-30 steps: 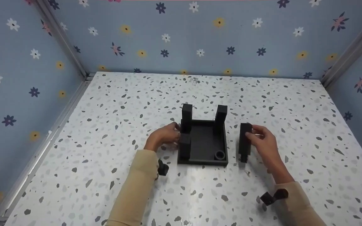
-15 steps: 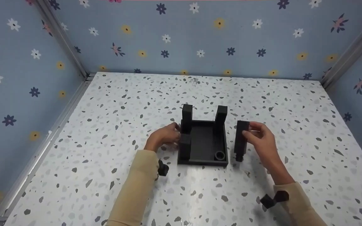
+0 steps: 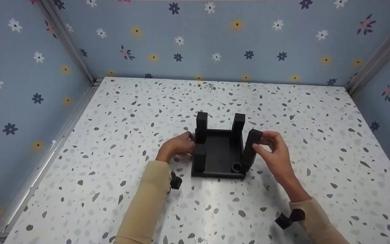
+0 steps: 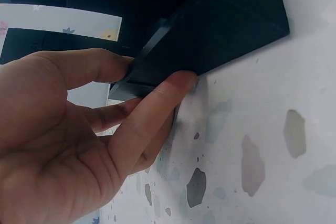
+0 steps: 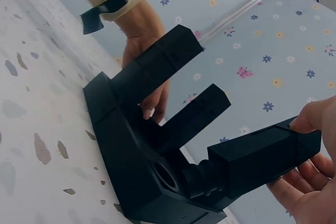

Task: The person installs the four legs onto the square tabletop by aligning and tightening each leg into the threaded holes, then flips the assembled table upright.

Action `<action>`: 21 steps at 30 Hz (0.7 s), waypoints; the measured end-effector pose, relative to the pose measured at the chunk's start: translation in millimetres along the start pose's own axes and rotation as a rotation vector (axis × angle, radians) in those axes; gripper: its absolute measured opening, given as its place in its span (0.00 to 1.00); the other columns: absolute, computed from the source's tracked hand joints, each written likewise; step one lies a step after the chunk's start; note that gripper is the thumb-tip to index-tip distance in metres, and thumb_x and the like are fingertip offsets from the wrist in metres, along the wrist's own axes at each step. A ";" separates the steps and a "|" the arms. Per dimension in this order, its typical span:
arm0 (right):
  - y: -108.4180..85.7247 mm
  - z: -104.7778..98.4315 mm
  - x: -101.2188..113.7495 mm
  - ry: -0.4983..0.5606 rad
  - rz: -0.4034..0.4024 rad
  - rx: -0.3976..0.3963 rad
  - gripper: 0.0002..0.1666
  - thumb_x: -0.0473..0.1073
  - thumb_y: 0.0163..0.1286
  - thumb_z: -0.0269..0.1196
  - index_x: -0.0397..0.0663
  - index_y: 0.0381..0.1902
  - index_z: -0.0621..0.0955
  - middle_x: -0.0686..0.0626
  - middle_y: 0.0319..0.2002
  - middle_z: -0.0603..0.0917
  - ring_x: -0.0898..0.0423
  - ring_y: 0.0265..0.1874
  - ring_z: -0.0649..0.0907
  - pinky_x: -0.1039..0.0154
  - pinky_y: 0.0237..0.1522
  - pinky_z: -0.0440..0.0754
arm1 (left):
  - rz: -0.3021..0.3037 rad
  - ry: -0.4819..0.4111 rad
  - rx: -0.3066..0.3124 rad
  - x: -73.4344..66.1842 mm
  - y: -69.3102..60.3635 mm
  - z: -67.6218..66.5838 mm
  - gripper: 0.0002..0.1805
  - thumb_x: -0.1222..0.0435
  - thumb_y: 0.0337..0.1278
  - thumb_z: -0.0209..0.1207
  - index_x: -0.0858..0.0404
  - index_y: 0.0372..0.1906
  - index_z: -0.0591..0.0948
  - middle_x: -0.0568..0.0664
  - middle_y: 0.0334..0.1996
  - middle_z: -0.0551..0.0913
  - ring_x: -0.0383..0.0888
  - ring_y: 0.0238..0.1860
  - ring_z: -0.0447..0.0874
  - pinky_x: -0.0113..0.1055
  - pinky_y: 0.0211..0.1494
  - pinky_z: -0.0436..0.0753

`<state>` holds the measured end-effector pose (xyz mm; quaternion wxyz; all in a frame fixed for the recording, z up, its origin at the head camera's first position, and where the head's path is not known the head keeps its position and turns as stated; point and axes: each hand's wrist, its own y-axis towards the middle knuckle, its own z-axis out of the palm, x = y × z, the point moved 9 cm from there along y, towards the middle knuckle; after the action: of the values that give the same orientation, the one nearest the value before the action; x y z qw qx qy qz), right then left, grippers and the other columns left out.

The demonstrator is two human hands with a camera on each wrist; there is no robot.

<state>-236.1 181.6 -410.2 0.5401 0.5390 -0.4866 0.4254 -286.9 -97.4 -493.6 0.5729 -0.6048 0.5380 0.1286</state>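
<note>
A square black toy table top (image 3: 220,152) with a raised rim lies upside down on the worktop. Three black legs stand up from its corners; the near right corner has a bare round socket (image 3: 237,167). My left hand (image 3: 179,145) grips the rim on the left side, thumb over the edge and fingers along the outer wall. With thumb and fingers, my right hand (image 3: 278,156) pinches a loose black table leg (image 3: 252,149) near its upper end. In the right wrist view the leg's threaded end (image 5: 202,178) points down, tilted, close beside the socket (image 5: 165,174).
The white speckled worktop (image 3: 141,108) spreads around the table top. Blue flowered panels (image 3: 208,40) close it in at the back and both sides, with metal posts (image 3: 69,44) at the corners. A dark wrist mount (image 3: 289,218) sits at each sleeve.
My right hand has carried the leg leftward to the near right corner, and the leg now leans with its upper end to the right. My left hand has stayed in place.
</note>
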 end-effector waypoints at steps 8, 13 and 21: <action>-7.4 16.0 -0.3 0.077 -0.068 0.057 0.26 0.23 0.57 0.64 0.33 0.52 0.67 0.45 0.46 0.73 0.54 0.45 0.78 0.67 0.46 0.83 | 0.029 -0.009 0.000 -1.3 0.6 1.5 0.25 0.68 0.55 0.58 0.65 0.58 0.66 0.58 0.46 0.76 0.47 0.34 0.83 0.42 0.45 0.85; -9.9 23.1 -1.3 0.084 -0.096 0.087 0.27 0.24 0.57 0.64 0.32 0.52 0.66 0.44 0.48 0.72 0.53 0.47 0.78 0.65 0.49 0.82 | 0.027 -0.018 0.001 -1.2 0.1 1.2 0.25 0.68 0.55 0.58 0.65 0.58 0.66 0.57 0.43 0.77 0.47 0.34 0.83 0.43 0.46 0.85; -13.7 29.3 -1.4 0.080 -0.127 0.136 0.28 0.23 0.56 0.65 0.30 0.52 0.66 0.44 0.48 0.74 0.55 0.48 0.79 0.64 0.50 0.82 | 0.001 0.046 -0.004 -1.4 -0.5 -0.2 0.25 0.63 0.57 0.58 0.61 0.60 0.66 0.56 0.44 0.79 0.47 0.36 0.85 0.45 0.44 0.83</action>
<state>-224.8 151.7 -415.6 0.5469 0.5868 -0.3995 0.4437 -287.2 -97.0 -492.2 0.5592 -0.6085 0.5509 0.1161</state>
